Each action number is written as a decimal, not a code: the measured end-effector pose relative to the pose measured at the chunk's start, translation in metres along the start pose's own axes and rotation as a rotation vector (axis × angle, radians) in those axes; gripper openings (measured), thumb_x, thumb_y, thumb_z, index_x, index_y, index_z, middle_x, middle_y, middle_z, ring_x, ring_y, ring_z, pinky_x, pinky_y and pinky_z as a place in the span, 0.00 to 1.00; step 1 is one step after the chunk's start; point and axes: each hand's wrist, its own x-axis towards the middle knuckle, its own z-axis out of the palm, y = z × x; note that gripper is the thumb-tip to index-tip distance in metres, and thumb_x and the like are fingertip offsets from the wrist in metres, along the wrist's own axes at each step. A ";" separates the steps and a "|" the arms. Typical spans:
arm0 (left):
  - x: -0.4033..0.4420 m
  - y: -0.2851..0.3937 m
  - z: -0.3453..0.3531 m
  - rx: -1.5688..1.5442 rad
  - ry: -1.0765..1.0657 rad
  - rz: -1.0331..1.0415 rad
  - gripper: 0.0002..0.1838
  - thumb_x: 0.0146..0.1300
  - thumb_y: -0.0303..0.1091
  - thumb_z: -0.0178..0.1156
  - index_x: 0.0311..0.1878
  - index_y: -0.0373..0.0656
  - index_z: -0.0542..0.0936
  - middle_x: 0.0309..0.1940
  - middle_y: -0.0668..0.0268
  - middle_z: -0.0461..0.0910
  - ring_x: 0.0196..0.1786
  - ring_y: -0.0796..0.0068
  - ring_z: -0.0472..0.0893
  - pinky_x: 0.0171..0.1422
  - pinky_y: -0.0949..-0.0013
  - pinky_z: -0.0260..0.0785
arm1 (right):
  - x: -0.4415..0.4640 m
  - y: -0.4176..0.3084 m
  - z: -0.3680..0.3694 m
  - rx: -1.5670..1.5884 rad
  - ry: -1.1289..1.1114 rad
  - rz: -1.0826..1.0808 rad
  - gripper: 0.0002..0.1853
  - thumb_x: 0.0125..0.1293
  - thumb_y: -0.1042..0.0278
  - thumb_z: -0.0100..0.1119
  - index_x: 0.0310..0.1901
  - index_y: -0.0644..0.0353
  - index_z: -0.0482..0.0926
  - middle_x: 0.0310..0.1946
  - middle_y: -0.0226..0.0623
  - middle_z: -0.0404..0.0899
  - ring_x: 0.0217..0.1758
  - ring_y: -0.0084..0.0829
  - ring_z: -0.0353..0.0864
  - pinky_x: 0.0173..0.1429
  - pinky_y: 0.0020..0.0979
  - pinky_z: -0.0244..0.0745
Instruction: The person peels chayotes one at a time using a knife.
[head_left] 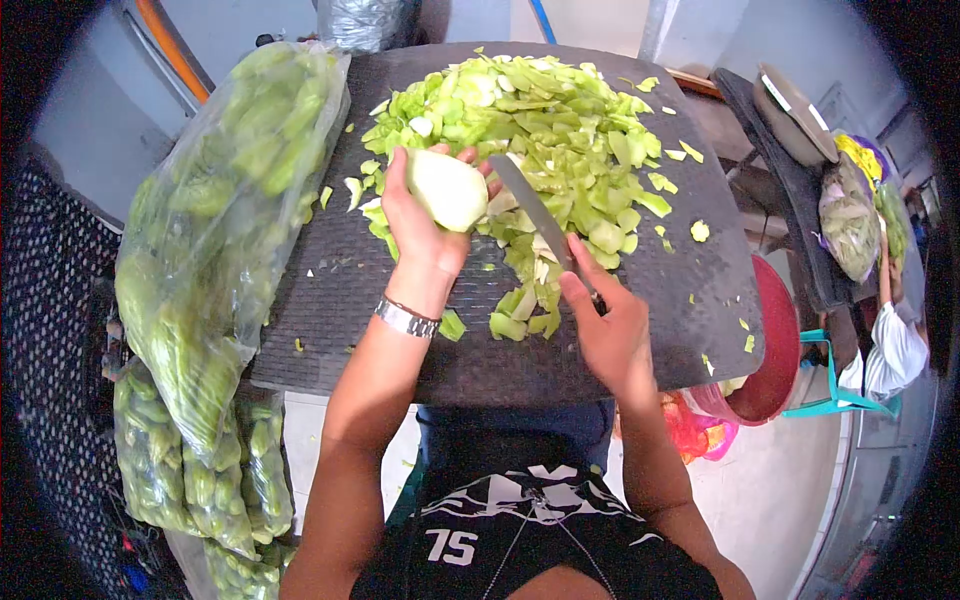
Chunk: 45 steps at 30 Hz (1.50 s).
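My left hand (pixel 428 212) is wrapped round a peeled, pale green chayote (pixel 449 190), its fingers curled behind it. A metal watch band circles that wrist. In my right hand (pixel 606 322) is a knife (pixel 530 207), gripped by its handle, which the fingers mostly cover. The wide grey blade points up and left, its tip close to the chayote; whether the two touch I cannot tell. Beneath and beyond both hands lies a large heap of green peelings (pixel 560 130), spread over the dark table (pixel 340 330).
A long clear bag of green vegetables (pixel 230 190) lies along the table's left edge. More filled bags (pixel 190 470) stand below it. At the right are a red tub (pixel 775 345), a teal-framed stool (pixel 825 380) and a side shelf with a basin (pixel 795 115).
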 end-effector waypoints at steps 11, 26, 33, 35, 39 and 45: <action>0.005 -0.011 -0.005 0.066 -0.090 -0.189 0.34 0.78 0.64 0.39 0.55 0.38 0.74 0.48 0.50 0.80 0.48 0.46 0.83 0.56 0.40 0.77 | -0.007 -0.022 -0.011 -0.360 -0.075 -0.071 0.25 0.75 0.46 0.59 0.70 0.36 0.78 0.37 0.51 0.85 0.42 0.54 0.87 0.49 0.48 0.81; 0.007 -0.014 -0.015 0.128 -0.326 -0.300 0.24 0.63 0.26 0.53 0.63 0.28 0.72 0.57 0.47 0.80 0.59 0.46 0.83 0.63 0.38 0.79 | 0.000 0.000 -0.045 -0.161 -0.005 0.158 0.25 0.76 0.51 0.60 0.65 0.60 0.80 0.50 0.62 0.84 0.58 0.59 0.84 0.58 0.47 0.80; 0.017 -0.029 -0.021 0.270 -0.385 -0.251 0.18 0.73 0.32 0.53 0.61 0.32 0.73 0.49 0.51 0.82 0.49 0.52 0.86 0.52 0.49 0.84 | -0.012 0.038 -0.070 -0.029 -0.008 0.236 0.27 0.77 0.47 0.58 0.64 0.62 0.80 0.39 0.55 0.87 0.41 0.44 0.88 0.49 0.39 0.79; 0.019 -0.033 -0.022 0.252 -0.374 -0.267 0.19 0.81 0.44 0.50 0.60 0.36 0.75 0.43 0.54 0.84 0.45 0.55 0.87 0.48 0.52 0.84 | -0.018 0.056 -0.075 -0.021 0.032 0.259 0.27 0.77 0.46 0.58 0.64 0.62 0.80 0.36 0.51 0.87 0.38 0.38 0.87 0.46 0.38 0.78; 0.003 -0.035 -0.012 0.223 -0.165 -0.343 0.21 0.81 0.47 0.51 0.59 0.37 0.75 0.44 0.55 0.84 0.44 0.55 0.87 0.49 0.51 0.84 | -0.023 0.089 -0.072 0.043 0.022 0.292 0.27 0.77 0.45 0.57 0.63 0.62 0.81 0.34 0.47 0.87 0.37 0.37 0.86 0.45 0.38 0.78; 0.008 -0.036 -0.026 0.325 -0.115 -0.406 0.17 0.78 0.43 0.52 0.58 0.39 0.75 0.50 0.51 0.82 0.51 0.49 0.85 0.58 0.45 0.82 | -0.022 0.095 -0.073 0.205 -0.073 0.352 0.25 0.79 0.48 0.56 0.61 0.63 0.82 0.27 0.36 0.83 0.29 0.25 0.80 0.37 0.32 0.75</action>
